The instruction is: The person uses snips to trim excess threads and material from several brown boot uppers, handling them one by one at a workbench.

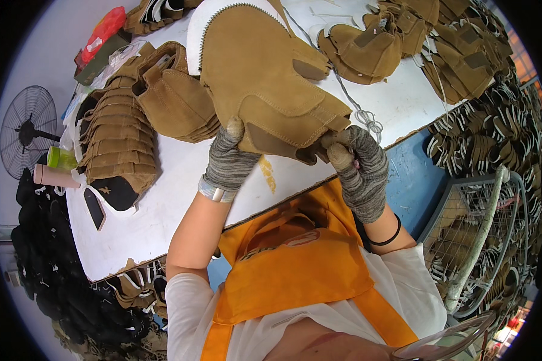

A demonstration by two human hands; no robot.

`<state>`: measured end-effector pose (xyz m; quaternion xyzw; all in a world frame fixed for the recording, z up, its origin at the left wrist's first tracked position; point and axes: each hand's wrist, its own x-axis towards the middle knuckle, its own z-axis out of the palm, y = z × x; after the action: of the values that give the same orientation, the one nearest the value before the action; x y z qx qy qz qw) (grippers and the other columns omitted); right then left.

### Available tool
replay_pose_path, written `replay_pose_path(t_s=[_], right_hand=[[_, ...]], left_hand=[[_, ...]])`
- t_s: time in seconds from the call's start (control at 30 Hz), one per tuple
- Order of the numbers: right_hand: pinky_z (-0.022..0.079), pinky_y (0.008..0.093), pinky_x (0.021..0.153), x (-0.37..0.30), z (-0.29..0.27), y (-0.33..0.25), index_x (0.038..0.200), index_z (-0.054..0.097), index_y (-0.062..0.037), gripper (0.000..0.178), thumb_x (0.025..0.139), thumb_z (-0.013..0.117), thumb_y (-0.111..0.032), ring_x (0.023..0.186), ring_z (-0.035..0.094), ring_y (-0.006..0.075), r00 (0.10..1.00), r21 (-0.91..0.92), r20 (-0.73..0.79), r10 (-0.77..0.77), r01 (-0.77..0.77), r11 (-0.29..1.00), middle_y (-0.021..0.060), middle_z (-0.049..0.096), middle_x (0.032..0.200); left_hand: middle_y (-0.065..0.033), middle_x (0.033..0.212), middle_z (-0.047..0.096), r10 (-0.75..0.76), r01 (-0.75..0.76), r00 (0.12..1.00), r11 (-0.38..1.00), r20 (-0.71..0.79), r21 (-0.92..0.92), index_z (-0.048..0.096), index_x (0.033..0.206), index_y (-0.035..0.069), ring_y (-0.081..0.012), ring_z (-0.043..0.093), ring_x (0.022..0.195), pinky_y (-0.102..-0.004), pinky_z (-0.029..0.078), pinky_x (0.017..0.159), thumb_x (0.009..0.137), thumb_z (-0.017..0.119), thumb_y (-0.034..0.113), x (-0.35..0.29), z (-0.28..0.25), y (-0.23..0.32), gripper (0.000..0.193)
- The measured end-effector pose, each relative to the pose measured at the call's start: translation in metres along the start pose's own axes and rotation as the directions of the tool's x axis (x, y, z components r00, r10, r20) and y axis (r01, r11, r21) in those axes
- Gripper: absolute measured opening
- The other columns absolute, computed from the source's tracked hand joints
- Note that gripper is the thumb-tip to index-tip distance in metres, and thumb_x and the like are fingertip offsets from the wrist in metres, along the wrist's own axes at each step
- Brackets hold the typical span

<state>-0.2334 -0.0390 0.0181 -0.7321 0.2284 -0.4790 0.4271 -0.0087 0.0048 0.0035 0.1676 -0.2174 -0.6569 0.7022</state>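
Note:
A brown suede shoe upper [265, 78] with a white lining edge is raised above the table, its stitched toe pointing away from me. My left hand [229, 157], in a grey striped glove, grips the upper's near left side, thumb on top and the other fingers hidden beneath. At the near right corner, my right hand [362, 168], gloved alike, has its fingers closed on the upper's edge. A small pink spot shows between those fingers, too small to make out.
On the white table [126, 237] lie a row of overlapped uppers [119, 135], a stack of uppers [177, 99], a phone [94, 207] and more uppers [367, 51]. A grey cord [367, 120] trails behind my right hand. A wire cart [476, 240] stands right, a fan [30, 129] left.

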Motion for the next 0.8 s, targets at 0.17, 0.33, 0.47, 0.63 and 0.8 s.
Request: replay_pose_path(t_s=[0.17,0.33,0.47,0.63,0.8], right_hand=[[0.051,0.0223,0.072,-0.010,0.008,0.001,0.114,0.051,-0.0057,0.041,0.078,0.071,-0.006,0.080,0.058,0.0089,0.987,0.132,-0.085,0.133,-0.122,0.984,0.0035,0.060,0.098],[0.048,0.0204,0.071,-0.017,0.011,0.001,0.115,0.049,-0.0060,0.038,0.081,0.065,0.000,0.076,0.055,0.0085,0.979,0.203,-0.202,-0.019,0.061,0.977,0.0028,0.057,0.098],[0.044,0.0224,0.063,-0.003,0.003,-0.007,0.108,0.051,-0.0049,0.026,0.085,0.063,-0.010,0.068,0.049,0.0083,0.947,0.300,-0.320,-0.001,0.102,0.948,0.0012,0.055,0.088],[0.040,0.0211,0.062,0.013,-0.011,-0.014,0.104,0.054,-0.0049,0.030,0.084,0.067,-0.023,0.072,0.047,0.0070,0.872,0.506,-0.346,0.346,-0.138,0.852,-0.0006,0.052,0.083],[0.042,0.0214,0.066,0.015,-0.006,-0.015,0.106,0.054,-0.0048,0.040,0.077,0.075,-0.025,0.076,0.046,0.0071,0.951,0.059,-0.289,0.112,-0.099,0.993,-0.0013,0.053,0.087]], left_hand=[[-0.0125,0.137,0.040,0.050,-0.050,0.999,0.998,-0.005,0.040,0.028,0.138,0.006,-0.0296,0.040,0.126,-0.0442,0.034,0.107,0.074,0.075,0.038,0.000,0.004,-0.001,0.086],[-0.0125,0.138,0.039,0.050,-0.050,0.999,0.999,-0.019,0.008,0.027,0.139,0.007,-0.0297,0.039,0.127,-0.0449,0.034,0.107,0.073,0.075,0.038,-0.002,0.008,-0.002,0.087],[-0.0121,0.149,0.021,0.005,-0.007,0.999,1.000,0.052,0.024,0.018,0.144,0.012,-0.0328,0.023,0.135,-0.0497,0.017,0.113,0.078,0.066,0.045,-0.004,0.001,-0.001,0.088],[-0.0125,0.148,0.021,0.010,-0.010,0.998,1.000,0.070,0.004,0.019,0.144,0.012,-0.0329,0.024,0.135,-0.0500,0.017,0.113,0.080,0.065,0.045,-0.003,-0.001,-0.001,0.085],[-0.0121,0.136,0.040,0.040,-0.033,0.997,0.994,-0.062,0.106,0.028,0.139,0.006,-0.0291,0.041,0.125,-0.0444,0.037,0.104,0.069,0.078,0.043,-0.005,0.015,0.000,0.093]])
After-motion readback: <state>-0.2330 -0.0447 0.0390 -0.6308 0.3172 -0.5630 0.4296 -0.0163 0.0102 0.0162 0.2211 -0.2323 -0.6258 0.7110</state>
